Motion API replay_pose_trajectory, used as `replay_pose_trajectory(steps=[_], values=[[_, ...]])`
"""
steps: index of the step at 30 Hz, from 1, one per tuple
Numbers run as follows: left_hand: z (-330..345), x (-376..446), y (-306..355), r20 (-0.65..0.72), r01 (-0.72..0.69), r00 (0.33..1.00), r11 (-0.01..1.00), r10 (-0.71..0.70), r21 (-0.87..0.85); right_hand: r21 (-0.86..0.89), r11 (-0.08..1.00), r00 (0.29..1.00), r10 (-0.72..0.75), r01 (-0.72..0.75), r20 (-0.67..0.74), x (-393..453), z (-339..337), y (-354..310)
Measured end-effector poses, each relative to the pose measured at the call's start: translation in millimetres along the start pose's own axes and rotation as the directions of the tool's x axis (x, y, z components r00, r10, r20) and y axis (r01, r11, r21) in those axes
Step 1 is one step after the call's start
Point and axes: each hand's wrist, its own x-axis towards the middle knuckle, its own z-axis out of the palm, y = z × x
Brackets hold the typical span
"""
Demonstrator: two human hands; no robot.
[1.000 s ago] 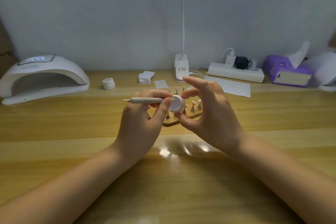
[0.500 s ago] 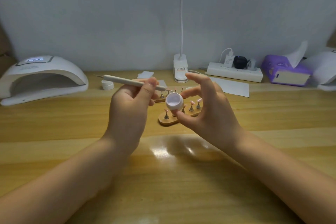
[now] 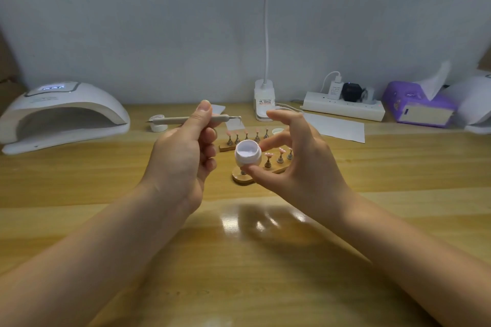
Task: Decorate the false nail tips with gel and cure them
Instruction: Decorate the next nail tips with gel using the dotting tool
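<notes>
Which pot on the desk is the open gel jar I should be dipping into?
Start at the white curing lamp on the far left, then move right to mid-desk. The gel jar is off the table, pinched in the right hand, in front of the nail stands. The small white pots behind rest on the wood.

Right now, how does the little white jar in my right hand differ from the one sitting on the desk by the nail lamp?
The held jar is open, its inside showing; the desk jar looks lidded. The held jar is tilted toward the camera, pinched in the right hand above the nail stands; the desk jar sits flat near the lamp, behind the tool the left hand holds. The held jar looks larger, though it is nearer. Both are small, round and white.
</notes>
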Motion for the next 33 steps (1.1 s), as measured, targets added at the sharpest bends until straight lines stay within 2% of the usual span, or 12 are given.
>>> replay_pose_trajectory(steps=[6, 10, 16, 26, 33], values=[[1, -1, 2, 0.023, 0.018, 1.000, 0.999, -0.017, -0.031, 0.013, 0.999, 0.999, 0.029, -0.030, 0.015, 1, -2, -2], [3, -2, 3, 0.082, 0.052, 0.996, 0.987, -0.039, -0.153, 0.092, 0.988, 0.991, 0.128, -0.125, -0.034, 7, -10, 3], [4, -2, 0, 0.148, 0.037, 0.989, 0.981, -0.009, -0.191, 0.178, 0.956, 0.965, 0.249, -0.232, -0.081, 15, -18, 19], [2, -5, -2, 0.197, 0.011, 0.980, 0.993, 0.012, -0.119, 0.113, 0.977, 0.980, 0.189, -0.180, -0.068, 12, -15, 13], [1, -6, -3, 0.198, 0.022, 0.980, 0.994, 0.000, -0.110, 0.093, 0.949, 0.946, 0.310, -0.302, -0.091, 20, -26, 40]])
